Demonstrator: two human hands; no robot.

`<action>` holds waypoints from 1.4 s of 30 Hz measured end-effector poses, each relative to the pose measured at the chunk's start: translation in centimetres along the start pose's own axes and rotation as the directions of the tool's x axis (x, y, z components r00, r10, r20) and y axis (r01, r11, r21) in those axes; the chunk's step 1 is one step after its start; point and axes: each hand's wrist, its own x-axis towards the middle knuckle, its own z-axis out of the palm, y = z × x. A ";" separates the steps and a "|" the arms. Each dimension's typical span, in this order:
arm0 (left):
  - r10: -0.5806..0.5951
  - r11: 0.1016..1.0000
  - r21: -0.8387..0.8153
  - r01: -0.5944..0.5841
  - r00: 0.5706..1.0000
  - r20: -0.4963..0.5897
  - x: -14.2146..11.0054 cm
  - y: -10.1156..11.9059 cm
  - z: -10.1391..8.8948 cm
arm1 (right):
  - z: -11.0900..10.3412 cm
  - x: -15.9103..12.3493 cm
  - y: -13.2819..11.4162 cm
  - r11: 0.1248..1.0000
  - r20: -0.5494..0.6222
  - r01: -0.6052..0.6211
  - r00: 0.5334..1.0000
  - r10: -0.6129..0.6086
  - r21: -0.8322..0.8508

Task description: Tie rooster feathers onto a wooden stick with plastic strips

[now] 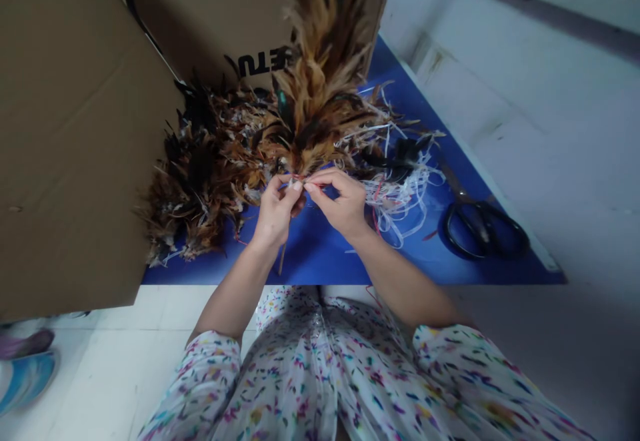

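Observation:
My left hand [277, 209] and my right hand [340, 202] meet above a blue mat [320, 254], both pinched on the base of a bundle of brown and black feathers [320, 88] that stands up away from me. A thin red thread shows between my fingertips at the bundle's base. A thin stick hangs down below my left hand. A heap of loose brown and black feathers [200, 174] lies on the mat just left of my hands.
Black scissors [480, 224] lie on the mat at the right. White strips and scraps [400, 181] are strewn beside my right hand. A large cardboard box [65, 134] stands at the left and behind. A white wall runs along the right. A shoe [25, 374] is at the bottom left.

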 end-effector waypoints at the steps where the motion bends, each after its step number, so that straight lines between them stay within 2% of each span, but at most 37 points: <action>1: 0.028 0.999 0.018 -0.027 0.999 -0.033 0.0 -0.1 0.2 | 0.0 0.0 0.0 1.000 -0.001 -0.015 1.000 0.015 0.003; 5: 0.084 0.995 0.061 -0.077 0.989 -0.121 -0.2 -0.2 0.9 | 0.0 0.0 0.1 0.998 0.001 -0.066 0.998 0.066 0.024; 9: 0.072 0.997 0.024 -0.069 0.983 -0.169 -0.4 0.1 1.2 | 0.0 0.1 -0.1 0.999 -0.015 -0.025 1.000 0.025 0.027; 15: 0.088 0.996 -0.003 -0.090 0.984 -0.153 -0.3 0.0 1.1 | -0.1 0.1 0.1 0.999 -0.026 0.035 0.999 -0.034 0.013; 20: 0.141 0.990 0.002 -0.143 0.976 -0.164 0.1 -0.6 0.8 | -0.2 0.0 0.2 1.000 -0.034 0.013 0.999 -0.013 -0.001; 24: 0.107 0.994 0.032 -0.103 0.980 -0.168 0.3 -0.7 0.7 | -0.3 0.2 0.0 0.999 -0.039 -0.037 0.999 0.038 0.017; 29: 0.069 0.995 0.079 -0.061 0.992 -0.109 0.1 -0.4 0.7 | -0.3 0.3 0.1 0.989 -0.031 -0.145 0.989 0.146 0.031; 33: 0.069 0.995 0.084 -0.062 0.993 -0.090 0.1 -0.5 0.6 | -0.2 0.2 0.4 0.982 -0.021 -0.181 0.983 0.182 0.049; 36: 0.106 0.991 0.095 -0.095 0.987 -0.122 0.2 -0.9 0.7 | 0.1 0.1 0.6 0.973 -0.026 -0.216 0.975 0.219 0.081; 42: 0.257 0.958 0.175 -0.228 0.952 -0.166 0.4 -2.0 1.1 | 0.4 0.0 1.0 0.924 -0.011 -0.353 0.933 0.359 0.147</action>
